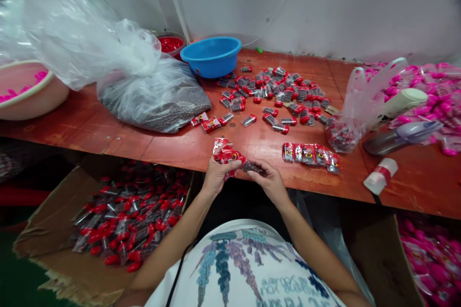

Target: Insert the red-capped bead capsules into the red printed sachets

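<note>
Over the table's front edge, my left hand (215, 176) is closed on several red printed packets (230, 154), bunched together. My right hand (268, 179) pinches a small clear packet with dark contents (250, 166), which touches the red bunch; whether the two are joined I cannot tell. To the right lies a row of red printed packets (309, 154), overlapping one another. Two more red packets (211, 124) lie beyond my left hand. Small clear containers with red caps and dark contents (284, 91) are heaped farther back.
A clear bag of dark pellets (154, 100) and a blue basin (212, 59) stand behind on the left. Below, a cardboard box (54, 220) holds red-capped containers. At right are a plastic bag (347, 124), a lidded bottle (399, 136), a white roll (381, 176) and pink containers (432, 91).
</note>
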Demonstrator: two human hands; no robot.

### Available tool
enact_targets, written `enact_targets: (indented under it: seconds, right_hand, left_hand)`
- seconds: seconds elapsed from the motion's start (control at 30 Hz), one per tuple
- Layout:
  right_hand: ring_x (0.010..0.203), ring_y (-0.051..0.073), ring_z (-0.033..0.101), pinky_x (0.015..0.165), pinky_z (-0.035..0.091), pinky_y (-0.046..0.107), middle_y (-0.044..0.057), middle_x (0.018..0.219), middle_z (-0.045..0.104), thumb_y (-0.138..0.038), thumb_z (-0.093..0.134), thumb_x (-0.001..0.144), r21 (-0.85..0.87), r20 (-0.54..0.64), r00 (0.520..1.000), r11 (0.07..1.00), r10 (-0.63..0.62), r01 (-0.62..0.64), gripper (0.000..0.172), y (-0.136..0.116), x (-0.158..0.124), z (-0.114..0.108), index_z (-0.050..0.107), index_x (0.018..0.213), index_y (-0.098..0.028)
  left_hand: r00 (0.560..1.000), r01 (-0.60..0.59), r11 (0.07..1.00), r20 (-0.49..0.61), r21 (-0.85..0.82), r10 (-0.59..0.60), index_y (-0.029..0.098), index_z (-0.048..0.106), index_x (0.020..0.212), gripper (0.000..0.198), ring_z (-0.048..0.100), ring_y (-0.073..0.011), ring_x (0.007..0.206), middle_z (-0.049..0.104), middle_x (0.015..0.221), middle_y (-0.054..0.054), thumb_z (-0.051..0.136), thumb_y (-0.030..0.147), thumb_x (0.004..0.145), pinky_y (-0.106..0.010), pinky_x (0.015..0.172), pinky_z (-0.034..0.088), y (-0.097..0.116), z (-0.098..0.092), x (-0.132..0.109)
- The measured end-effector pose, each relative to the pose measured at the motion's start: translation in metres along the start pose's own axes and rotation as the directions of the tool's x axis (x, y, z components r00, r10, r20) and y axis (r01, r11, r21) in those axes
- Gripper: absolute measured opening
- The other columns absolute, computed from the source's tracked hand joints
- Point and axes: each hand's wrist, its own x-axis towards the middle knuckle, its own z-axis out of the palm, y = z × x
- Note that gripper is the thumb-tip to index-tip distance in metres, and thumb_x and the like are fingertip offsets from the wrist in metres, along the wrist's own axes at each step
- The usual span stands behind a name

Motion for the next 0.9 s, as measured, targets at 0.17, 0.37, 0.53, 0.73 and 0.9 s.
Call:
enact_targets:
  seconds: [0.17,0.37,0.53,0.73,0.9]
  right_hand:
    - [0.087,0.015,0.058,0.079,0.048,0.029,0.002,0.097,0.060,-0.024,0.063,0.080,-0.069,0.026,0.999,0.996,-0.047,0.049,0.032,-0.008,-0.002,-0.004,0.065,0.112,-0.028]
    - [0.085,0.014,0.056,0.069,0.049,0.024,0.003,0.095,0.055,-0.022,0.057,0.084,-0.167,-0.003,0.990,0.976,-0.141,0.139,0.036,-0.021,-0.010,0.002,0.062,0.119,-0.032]
    - [0.090,0.015,0.056,0.067,0.049,0.024,0.003,0.097,0.056,-0.022,0.058,0.084,-0.166,0.065,0.990,0.977,-0.123,0.133,0.036,-0.027,-0.010,-0.003,0.061,0.119,-0.031]
    - [0.085,0.014,0.056,0.064,0.048,0.023,0.003,0.094,0.055,-0.023,0.059,0.084,-0.141,0.036,0.994,0.984,-0.101,0.105,0.035,-0.032,-0.010,-0.003,0.062,0.118,-0.029]
    - [0.091,0.015,0.055,0.067,0.049,0.024,0.004,0.098,0.054,-0.021,0.055,0.086,-0.197,0.067,0.981,0.961,-0.182,0.192,0.037,-0.036,-0.011,-0.001,0.060,0.122,-0.030]
  left_hand:
    - [0.998,-0.063,0.998,-0.028,-0.002,0.063,0.019,0.063,0.103,0.062,0.062,-0.0110,0.062,0.066,0.076,0.002,0.084,0.009,0.046,-0.021,0.062,0.051,0.000,0.004,-0.005]
    - [0.988,-0.151,0.988,-0.029,0.043,0.152,0.021,0.062,0.102,0.052,0.059,-0.0104,0.058,0.063,0.069,0.003,0.082,0.014,0.053,-0.019,0.055,0.048,-0.004,0.006,-0.008]
    - [0.985,-0.168,0.985,-0.041,0.038,0.170,0.021,0.064,0.100,0.051,0.058,-0.0089,0.057,0.063,0.070,0.003,0.082,0.014,0.053,-0.019,0.057,0.048,-0.002,0.006,-0.010]
    - [0.991,-0.130,0.991,-0.024,-0.026,0.130,0.021,0.062,0.103,0.052,0.056,-0.0081,0.054,0.062,0.072,0.003,0.081,0.015,0.055,-0.017,0.050,0.046,0.000,0.006,-0.011]
    - [0.979,-0.200,0.979,-0.021,0.039,0.201,0.020,0.062,0.102,0.051,0.056,-0.0074,0.055,0.063,0.072,0.004,0.081,0.014,0.055,-0.017,0.052,0.047,-0.001,0.004,-0.010]
